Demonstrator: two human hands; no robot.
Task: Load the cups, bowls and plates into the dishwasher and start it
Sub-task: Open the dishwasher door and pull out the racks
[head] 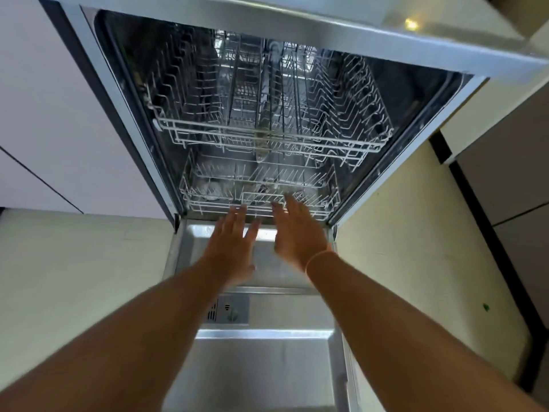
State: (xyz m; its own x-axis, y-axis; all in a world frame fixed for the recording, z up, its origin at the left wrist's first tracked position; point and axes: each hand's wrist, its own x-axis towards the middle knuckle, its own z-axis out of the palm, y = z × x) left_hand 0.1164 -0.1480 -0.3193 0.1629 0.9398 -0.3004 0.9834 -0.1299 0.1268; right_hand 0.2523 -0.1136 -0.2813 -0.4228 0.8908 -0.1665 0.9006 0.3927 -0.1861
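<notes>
On your left you see pale cabinet fronts (44,114) crossed by a thin dark seam. Below you lies a cream tiled floor (74,278) with a small green speck (486,306). On your right, grey cabinets (511,179) stand on a dark plinth (487,242). A bright glint (411,23) sits on the worktop (451,31).

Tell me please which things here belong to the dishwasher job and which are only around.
For the job: dishwasher door, upper rack, lower rack, detergent dispenser, left hand and right hand, both open, near the lower rack.
Only around: cupboard fronts, floor, green speck on the floor, wristband.
</notes>
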